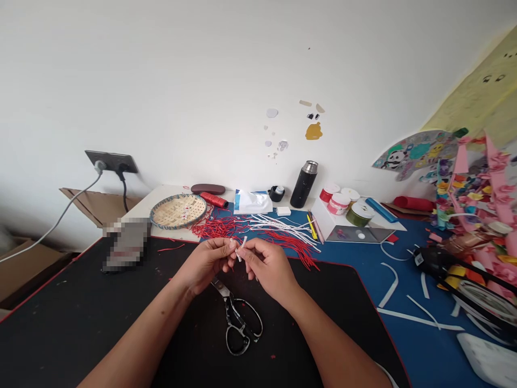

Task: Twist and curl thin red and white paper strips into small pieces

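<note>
Basket: resting on the counter, holding small pale and pink bits.
Left hand: pinching the strip between thumb and fingertip, leaving almost no gap; curling the other fingers loosely.
Strip: sitting right between both hands' fingertips, touching both and lying equally near each; running steeply along its long axis, leaning rightward at the upper end.
Scissors: lying below the strip on the mat, pointing handles toward the wearer, hiding blade tips behind the left hand.
Right hand: pinching the strip too, closing thumb and forefinger firmly.
Cup: holding something white.
Flask: standing upright; hiding any contents.
Box: bearing ribbon spools on top.
</note>
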### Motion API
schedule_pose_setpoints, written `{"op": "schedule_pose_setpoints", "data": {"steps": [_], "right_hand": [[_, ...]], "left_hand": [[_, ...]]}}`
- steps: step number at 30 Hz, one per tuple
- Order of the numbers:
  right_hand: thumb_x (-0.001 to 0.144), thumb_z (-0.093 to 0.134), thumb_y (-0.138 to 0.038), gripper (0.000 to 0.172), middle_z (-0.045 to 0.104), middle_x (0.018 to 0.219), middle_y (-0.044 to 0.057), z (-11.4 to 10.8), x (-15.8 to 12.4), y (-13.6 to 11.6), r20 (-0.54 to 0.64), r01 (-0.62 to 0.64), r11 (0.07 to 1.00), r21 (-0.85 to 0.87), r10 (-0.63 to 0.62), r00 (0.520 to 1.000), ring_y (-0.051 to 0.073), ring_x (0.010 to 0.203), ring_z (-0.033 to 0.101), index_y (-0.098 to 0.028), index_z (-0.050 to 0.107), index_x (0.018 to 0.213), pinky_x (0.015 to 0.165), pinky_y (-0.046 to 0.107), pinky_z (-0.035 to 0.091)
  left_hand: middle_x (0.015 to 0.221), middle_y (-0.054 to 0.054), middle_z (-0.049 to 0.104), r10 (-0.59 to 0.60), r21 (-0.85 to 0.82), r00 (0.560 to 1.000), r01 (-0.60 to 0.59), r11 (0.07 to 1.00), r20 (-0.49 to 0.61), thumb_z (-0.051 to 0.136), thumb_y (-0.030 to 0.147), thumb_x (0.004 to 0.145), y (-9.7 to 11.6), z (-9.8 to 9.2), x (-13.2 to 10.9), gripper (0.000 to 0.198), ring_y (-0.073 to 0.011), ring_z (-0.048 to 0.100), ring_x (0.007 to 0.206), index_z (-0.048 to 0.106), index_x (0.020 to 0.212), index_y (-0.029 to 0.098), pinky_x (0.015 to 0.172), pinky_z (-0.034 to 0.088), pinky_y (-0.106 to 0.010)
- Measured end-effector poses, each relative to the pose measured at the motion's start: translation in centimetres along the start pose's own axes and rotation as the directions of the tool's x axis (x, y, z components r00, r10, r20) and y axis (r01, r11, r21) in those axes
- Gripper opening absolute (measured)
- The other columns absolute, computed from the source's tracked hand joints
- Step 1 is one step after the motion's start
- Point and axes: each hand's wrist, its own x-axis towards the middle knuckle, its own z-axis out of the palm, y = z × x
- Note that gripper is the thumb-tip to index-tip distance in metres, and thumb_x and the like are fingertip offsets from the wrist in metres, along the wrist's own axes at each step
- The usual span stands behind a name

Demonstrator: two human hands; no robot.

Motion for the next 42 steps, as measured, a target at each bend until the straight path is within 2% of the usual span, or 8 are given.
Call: {"op": "schedule_pose_setpoints", "data": {"steps": [13,18,23,32,42], "right_hand": [[0.091,0.069,-0.047,0.028,0.061,0.065,-0.005,-0.1,0.4,0.2,0.031,-0.158,0.979,0.128,0.155,0.987,0.01,0.047,0.058,-0.02,0.064,0.088,0.042,0.019,0.04],[0.094,0.067,-0.045,0.025,0.06,0.065,-0.005,-0.2,0.4,0.5,0.023,-0.116,0.992,0.059,0.115,0.993,0.01,0.049,0.058,-0.02,0.065,0.087,0.044,0.02,0.041],[0.096,0.066,-0.035,0.017,0.061,0.066,-0.005,-0.2,0.3,0.8,-0.002,-0.043,0.996,-0.078,0.043,0.999,0.009,0.051,0.059,-0.021,0.067,0.088,0.052,0.021,0.046],[0.093,0.068,-0.043,0.024,0.061,0.065,-0.005,-0.3,0.4,0.7,0.041,-0.117,0.989,0.086,0.114,0.993,0.01,0.048,0.058,-0.02,0.064,0.088,0.043,0.019,0.04],[0.095,0.067,-0.038,0.019,0.062,0.066,-0.004,-0.4,0.4,0.8,0.017,-0.067,0.997,-0.037,0.067,0.998,0.01,0.051,0.059,-0.02,0.067,0.087,0.047,0.02,0.043]], "left_hand": [[0.064,-0.004,0.07,0.021,0.018,1.0,-0.021,1.0,-0.004,0.099,0.037,0.066,0.2,0.3,-0.2,0.032,-0.0104,0.059,0.051,0.078,0.067,0.013,0.046,0.045,-0.018],[0.063,-0.005,0.07,0.036,0.038,0.999,-0.035,0.999,-0.016,0.098,0.035,0.067,0.2,0.3,-0.2,0.029,-0.0111,0.059,0.051,0.079,0.065,0.014,0.046,0.045,-0.019],[0.06,-0.005,0.069,0.09,0.149,0.995,-0.082,0.985,-0.049,0.099,0.033,0.063,0.5,0.7,-0.4,0.028,-0.0121,0.058,0.052,0.078,0.061,0.015,0.047,0.045,-0.02],[0.061,-0.003,0.068,0.112,0.132,0.992,-0.104,0.986,-0.051,0.101,0.041,0.06,0.5,1.0,-0.5,0.035,-0.0121,0.058,0.054,0.078,0.062,0.015,0.048,0.044,-0.021],[0.06,-0.001,0.068,0.062,0.134,0.996,-0.052,0.99,-0.07,0.102,0.045,0.056,0.5,1.2,-0.4,0.039,-0.0105,0.058,0.053,0.077,0.062,0.015,0.048,0.046,-0.02]]}}
